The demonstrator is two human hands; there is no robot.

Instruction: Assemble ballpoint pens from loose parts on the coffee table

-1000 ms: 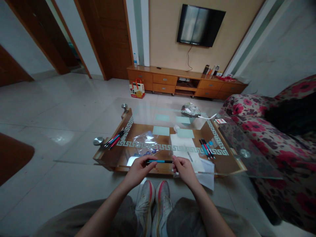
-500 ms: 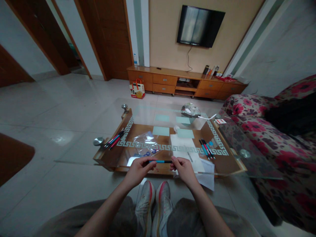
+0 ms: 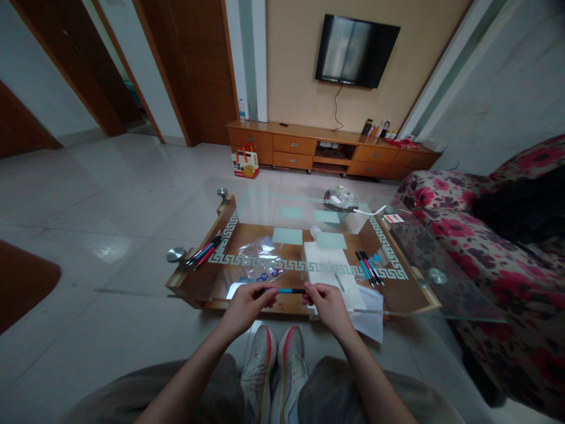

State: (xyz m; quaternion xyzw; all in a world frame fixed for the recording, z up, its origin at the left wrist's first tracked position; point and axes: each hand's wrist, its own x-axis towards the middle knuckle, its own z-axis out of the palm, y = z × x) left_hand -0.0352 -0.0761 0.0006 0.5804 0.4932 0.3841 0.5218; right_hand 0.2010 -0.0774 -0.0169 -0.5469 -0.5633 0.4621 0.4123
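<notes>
A blue and black pen (image 3: pixel 286 290) lies level between my two hands, over the near edge of the glass table (image 3: pixel 145 277). My left hand (image 3: pixel 251 301) pinches its left end, and my right hand (image 3: pixel 323 300) pinches the black right end. Fingers cover both tips. On the table's left side lies a bunch of pens (image 3: pixel 204 253) in red, black and blue. Several more pens (image 3: pixel 369 268) rest side by side at the right. A clear plastic bag (image 3: pixel 261 259) is spread beyond my left hand.
White paper (image 3: pixel 368 315) and a white box (image 3: pixel 324 259) show at the table's near right. Farther back sits a bowl-like item (image 3: pixel 341 197) with crumpled plastic. A flowered sofa (image 3: pixel 441 194) borders the right. A low cabinet (image 3: pixel 293 141) stands along the wall, a carrier bag (image 3: pixel 245 164) before it.
Both hands keep hold of the pen in nearly the same place. Slightly less blue shows between the fingers. The whole view has shifted a little.
</notes>
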